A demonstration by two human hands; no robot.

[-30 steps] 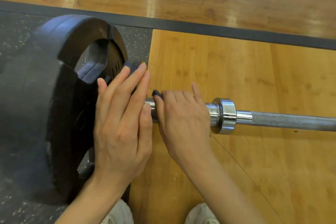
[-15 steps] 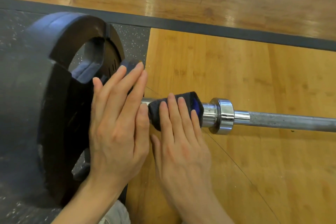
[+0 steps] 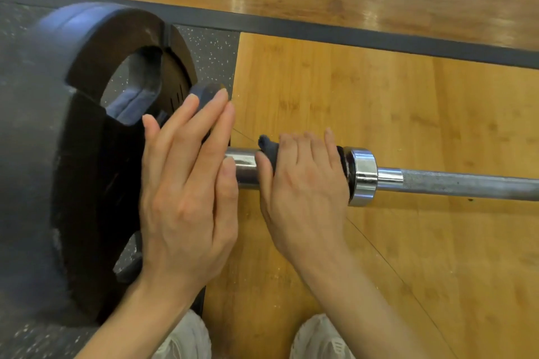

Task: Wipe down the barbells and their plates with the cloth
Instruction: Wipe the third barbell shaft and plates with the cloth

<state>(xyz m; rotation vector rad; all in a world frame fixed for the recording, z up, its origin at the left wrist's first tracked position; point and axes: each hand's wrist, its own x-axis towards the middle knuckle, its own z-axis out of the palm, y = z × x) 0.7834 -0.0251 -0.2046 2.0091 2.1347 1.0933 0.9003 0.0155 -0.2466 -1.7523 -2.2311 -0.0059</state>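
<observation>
A large black weight plate stands on the left, mounted on a steel barbell. My left hand presses flat against the plate's inner face, fingers straight. My right hand curls over the chrome sleeve with a dark cloth wrapped under the palm, close to the chrome collar. Only the cloth's edges show beside my fingers.
The plate rests on a speckled black rubber mat. The barbell shaft runs right over a wooden floor. A dark border strip crosses behind. My two shoes sit at the bottom edge.
My right hand rolled back over the top of the sleeve with the cloth, hiding most of the cloth, and sits nearer the collar. The left hand stayed pressed on the plate.
</observation>
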